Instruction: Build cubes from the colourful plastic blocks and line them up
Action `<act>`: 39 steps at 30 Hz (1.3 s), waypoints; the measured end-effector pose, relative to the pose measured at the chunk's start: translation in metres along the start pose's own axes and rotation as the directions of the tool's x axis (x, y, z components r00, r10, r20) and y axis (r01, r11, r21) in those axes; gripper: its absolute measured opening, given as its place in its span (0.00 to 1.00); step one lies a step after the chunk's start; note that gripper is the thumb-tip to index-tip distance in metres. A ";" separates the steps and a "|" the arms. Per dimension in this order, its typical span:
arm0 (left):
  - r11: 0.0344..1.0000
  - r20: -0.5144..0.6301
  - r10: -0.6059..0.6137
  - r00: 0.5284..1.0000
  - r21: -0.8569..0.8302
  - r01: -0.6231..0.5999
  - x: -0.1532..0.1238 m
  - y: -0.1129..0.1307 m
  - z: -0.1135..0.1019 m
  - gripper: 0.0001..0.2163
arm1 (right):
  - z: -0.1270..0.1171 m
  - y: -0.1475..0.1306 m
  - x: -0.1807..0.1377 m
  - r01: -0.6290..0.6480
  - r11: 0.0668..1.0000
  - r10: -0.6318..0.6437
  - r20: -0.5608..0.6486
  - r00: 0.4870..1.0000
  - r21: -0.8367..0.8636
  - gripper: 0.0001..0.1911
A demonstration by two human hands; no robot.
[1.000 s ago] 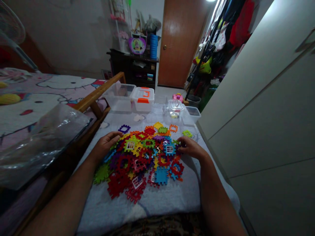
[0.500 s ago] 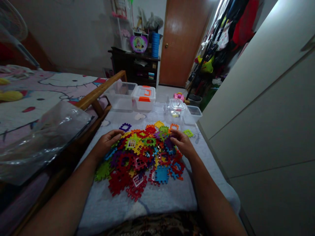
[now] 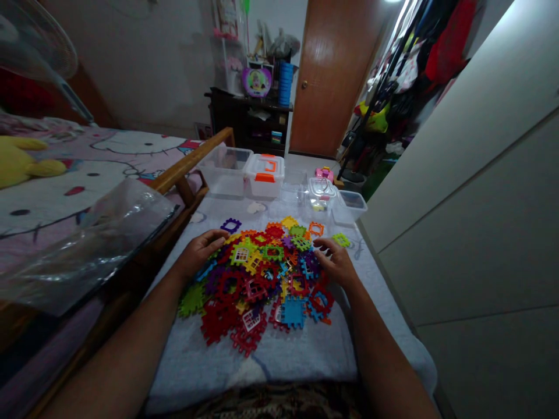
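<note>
Fingers (image 3: 219, 234) curved; notched plastic squares (image 3: 262, 272) heaped between.

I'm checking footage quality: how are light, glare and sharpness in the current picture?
Head view: dim overall, with deep shadow at lower left; head view: white glare streaks on the plastic bag; head view: pile of plastic pieces readable, though finer edges look soft.

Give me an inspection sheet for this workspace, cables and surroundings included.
Surface: pale patterned cloth
Pieces: heap of coloured toothed pieces, a few lying apart beyond
Clutter: clear containers and orange-latched box at the far end; plastic bag at left
Hands: left hand at the heap's left edge; right hand at its right edge, fingers parted, nothing visibly held
Cables: nothing seen on the cloth
Surroundings: bed left, door ahead, cabinet right
</note>
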State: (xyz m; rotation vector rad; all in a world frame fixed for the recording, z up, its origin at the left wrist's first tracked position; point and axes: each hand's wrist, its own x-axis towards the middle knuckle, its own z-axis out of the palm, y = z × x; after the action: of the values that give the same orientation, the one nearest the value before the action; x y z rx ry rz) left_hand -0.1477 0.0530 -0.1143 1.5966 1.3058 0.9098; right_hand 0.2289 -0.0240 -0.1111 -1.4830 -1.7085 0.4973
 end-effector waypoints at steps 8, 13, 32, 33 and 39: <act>1.000 0.011 0.010 1.000 0.006 -0.010 0.001 0.000 0.000 0.26 | 0.010 -0.014 -0.001 0.141 0.990 -0.141 0.063 0.988 0.004 0.12; 1.000 0.014 0.013 1.000 -0.023 -0.012 0.000 -0.001 0.001 0.26 | 0.010 -0.012 -0.002 0.083 0.997 -0.083 0.063 0.995 -0.006 0.12; 0.985 0.036 0.009 0.999 -0.170 -0.003 -0.005 0.005 0.008 0.26 | 0.024 -0.047 0.005 0.291 0.943 -0.285 0.058 0.957 -0.161 0.09; 0.985 0.028 0.009 1.000 -0.171 -0.004 -0.005 0.006 0.008 0.26 | 0.025 -0.046 0.009 0.286 0.939 -0.282 0.048 0.958 -0.191 0.10; 0.988 0.018 -0.021 1.000 -0.155 0.024 -0.007 0.010 0.007 0.26 | 0.023 -0.024 0.044 0.202 0.922 -0.178 0.101 0.979 -0.329 0.14</act>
State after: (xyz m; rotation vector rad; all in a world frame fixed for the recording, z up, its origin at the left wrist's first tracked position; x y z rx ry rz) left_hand -0.1389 0.0443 -0.1082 1.4631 1.2089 0.9590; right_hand 0.1964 0.0167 -0.0937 -1.5253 -2.0464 0.1556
